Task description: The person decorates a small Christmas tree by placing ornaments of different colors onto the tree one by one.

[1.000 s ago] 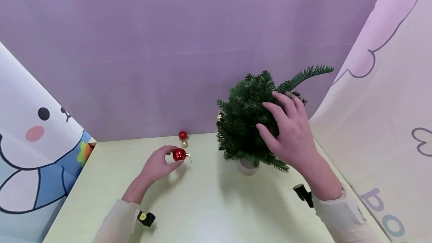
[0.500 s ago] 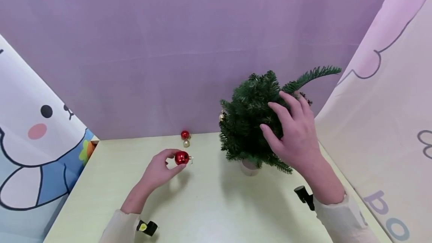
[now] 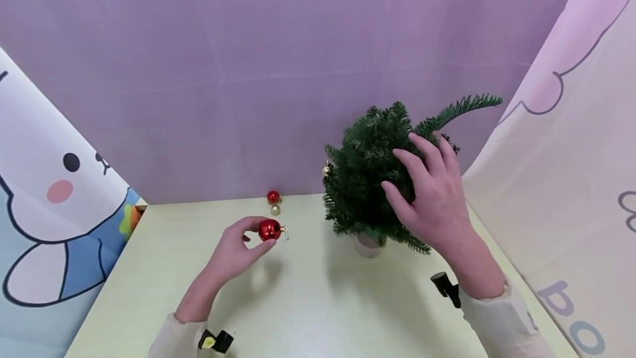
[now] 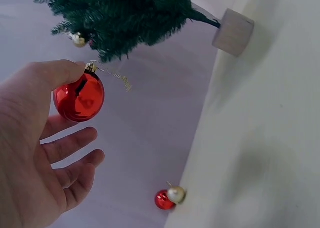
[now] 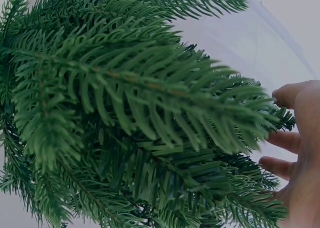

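My left hand [image 3: 233, 250] pinches a shiny red Christmas bauble [image 3: 270, 230] between thumb and fingers, above the table. In the left wrist view, the bauble [image 4: 80, 98] has a gold cap and a thin gold hanging loop [image 4: 120, 79]; the other fingers are loosely bent. A small artificial Christmas tree [image 3: 365, 181] on a round, pale base [image 3: 367, 246] stands right of centre. Against its right side, my right hand [image 3: 434, 192] has its fingers spread and slightly bent among the branches. In the right wrist view, branches [image 5: 165, 92] partly cover its fingertips. A gold bauble [image 3: 326, 170] hangs on the tree's left side.
Near the table's back edge lie another red bauble [image 3: 273, 197] and a small gold one [image 3: 275, 210]. A purple backdrop [image 3: 223, 82] rises behind the pale table [image 3: 298, 303]. Printed cloths stand at left and right, the right one [image 3: 556, 181] close beside the tree.
The head view has shifted slightly. My left hand has lifted the red bauble a little, so it looks larger. My right hand stays at the tree.
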Tool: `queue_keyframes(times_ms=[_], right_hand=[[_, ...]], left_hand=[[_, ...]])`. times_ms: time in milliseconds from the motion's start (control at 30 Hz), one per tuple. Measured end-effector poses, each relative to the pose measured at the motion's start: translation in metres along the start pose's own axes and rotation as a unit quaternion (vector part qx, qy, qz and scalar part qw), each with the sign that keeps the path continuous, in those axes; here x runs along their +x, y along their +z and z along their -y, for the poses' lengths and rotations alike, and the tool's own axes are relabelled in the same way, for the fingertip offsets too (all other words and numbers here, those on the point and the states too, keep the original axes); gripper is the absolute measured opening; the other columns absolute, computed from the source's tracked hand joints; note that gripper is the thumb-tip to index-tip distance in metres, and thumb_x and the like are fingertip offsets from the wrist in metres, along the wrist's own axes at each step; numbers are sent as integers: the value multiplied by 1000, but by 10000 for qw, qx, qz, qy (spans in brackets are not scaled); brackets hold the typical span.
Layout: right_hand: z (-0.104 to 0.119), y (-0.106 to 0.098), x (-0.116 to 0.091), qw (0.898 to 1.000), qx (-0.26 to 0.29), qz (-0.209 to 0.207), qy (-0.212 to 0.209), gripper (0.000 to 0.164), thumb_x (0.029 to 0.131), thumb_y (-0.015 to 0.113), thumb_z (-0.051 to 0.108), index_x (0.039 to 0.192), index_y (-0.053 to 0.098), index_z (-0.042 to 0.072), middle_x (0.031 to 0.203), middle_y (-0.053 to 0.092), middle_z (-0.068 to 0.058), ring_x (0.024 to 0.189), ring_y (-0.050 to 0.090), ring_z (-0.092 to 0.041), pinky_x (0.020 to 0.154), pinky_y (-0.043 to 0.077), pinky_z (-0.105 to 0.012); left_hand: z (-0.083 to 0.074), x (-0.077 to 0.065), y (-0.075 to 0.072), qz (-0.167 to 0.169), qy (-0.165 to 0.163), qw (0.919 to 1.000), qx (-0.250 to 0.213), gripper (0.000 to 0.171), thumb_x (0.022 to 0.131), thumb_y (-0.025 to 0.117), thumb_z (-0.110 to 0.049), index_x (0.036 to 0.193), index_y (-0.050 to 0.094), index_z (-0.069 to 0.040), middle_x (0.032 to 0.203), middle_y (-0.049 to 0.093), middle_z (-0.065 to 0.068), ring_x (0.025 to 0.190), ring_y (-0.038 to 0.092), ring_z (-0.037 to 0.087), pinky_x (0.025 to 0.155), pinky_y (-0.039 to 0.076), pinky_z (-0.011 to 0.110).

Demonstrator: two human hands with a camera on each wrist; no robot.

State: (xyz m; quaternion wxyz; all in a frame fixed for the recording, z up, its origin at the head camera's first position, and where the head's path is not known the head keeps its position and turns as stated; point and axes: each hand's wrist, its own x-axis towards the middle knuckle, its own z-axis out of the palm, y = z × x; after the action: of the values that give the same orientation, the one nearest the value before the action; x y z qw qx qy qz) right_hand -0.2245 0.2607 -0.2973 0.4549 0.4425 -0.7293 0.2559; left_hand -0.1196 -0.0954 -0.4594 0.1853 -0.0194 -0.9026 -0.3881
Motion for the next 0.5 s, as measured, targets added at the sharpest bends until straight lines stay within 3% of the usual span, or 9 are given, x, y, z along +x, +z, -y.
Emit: queue_keyframes(times_ms=[200,500], right_hand=[[1,-1,-1,9999,-65,86,54,48,91,57,34,120,61,-4,129,51,-29,126,39,-50,110,18,-57],[0,0,0,9999,-69,90,-21,48,84,63,27,120,61,-4,129,51,-29,126,39,-49,110,19,-57]], left_hand=[[-15,15,-1,-56,257,9996,-126,45,84,77,-36,124,63,-21,109,65,-9,98,59,13,73,50,38],[-38,41,0,-62,545,9976,-422,42,83,78,-34,121,65,-21,103,66,-11,94,59,9,73,50,38]])
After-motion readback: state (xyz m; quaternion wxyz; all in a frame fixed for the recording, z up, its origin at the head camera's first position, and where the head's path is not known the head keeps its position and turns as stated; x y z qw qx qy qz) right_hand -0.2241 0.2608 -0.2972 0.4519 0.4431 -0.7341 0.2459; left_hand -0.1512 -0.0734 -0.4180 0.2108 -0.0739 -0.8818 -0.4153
